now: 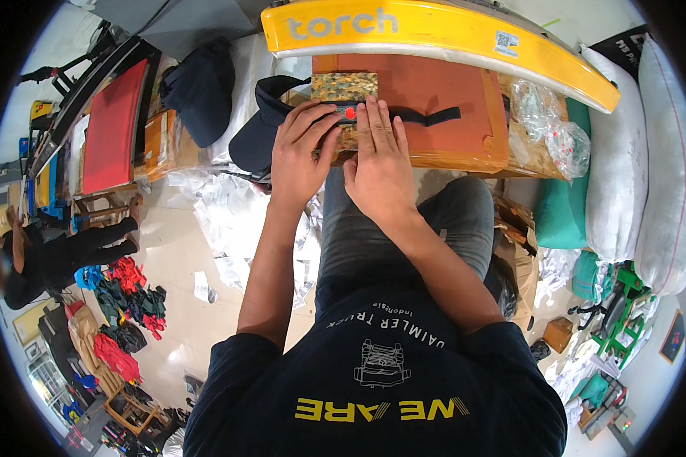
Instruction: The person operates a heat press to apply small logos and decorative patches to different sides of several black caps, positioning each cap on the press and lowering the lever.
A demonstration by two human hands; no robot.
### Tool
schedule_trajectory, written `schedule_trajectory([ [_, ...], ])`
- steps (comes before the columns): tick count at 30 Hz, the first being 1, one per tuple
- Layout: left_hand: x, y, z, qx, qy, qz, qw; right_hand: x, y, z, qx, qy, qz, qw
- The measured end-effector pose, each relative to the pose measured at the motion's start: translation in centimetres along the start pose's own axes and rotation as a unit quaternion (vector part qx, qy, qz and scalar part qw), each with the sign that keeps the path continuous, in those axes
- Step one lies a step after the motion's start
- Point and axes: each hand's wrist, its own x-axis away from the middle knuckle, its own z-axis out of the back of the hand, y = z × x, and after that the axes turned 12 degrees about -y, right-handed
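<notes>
Both hands pressing a black strap onto a camo-patterned piece.
Left hand (301, 152) and right hand (377, 160) lie flat, fingers extended, nothing gripped; black strap (423, 116) crosses camo piece (344, 87) on the orange desk (442, 99), navy cap (263, 126) just left.

Scene evenly, brightly lit from overhead; shadows kept soft. Glare seen on pale floor (177, 228) at left. Straight edges bent by fisheye; black vignette at rim. Periphery slightly blurred.
</notes>
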Motion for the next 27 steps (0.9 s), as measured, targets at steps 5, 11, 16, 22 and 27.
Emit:
schedule_trajectory([
  [5,0.1,-0.1,-0.2,0.000,0.001,0.001,1.000,0.1,0.0,-0.2,0.011,0.007,0.001,1.000],
  [11,0.1,-0.1,-0.2,-0.001,0.003,0.001,1.000,-0.2,0.3,1.2,-0.019,0.022,0.016,0.999],
  [16,0.1,0.1,-0.2,-0.001,0.007,0.003,1.000,-0.4,0.9,2.4,-0.030,0.083,0.068,0.994],
  [22,0.3,0.5,-0.2,-0.009,0.002,0.022,1.000,-0.4,0.4,1.6,-0.032,0.056,0.059,0.996],
  [27,0.5,0.3,-0.3,-0.028,-0.005,0.012,1.000,-0.4,0.6,1.3,-0.043,0.060,0.061,0.995],
])
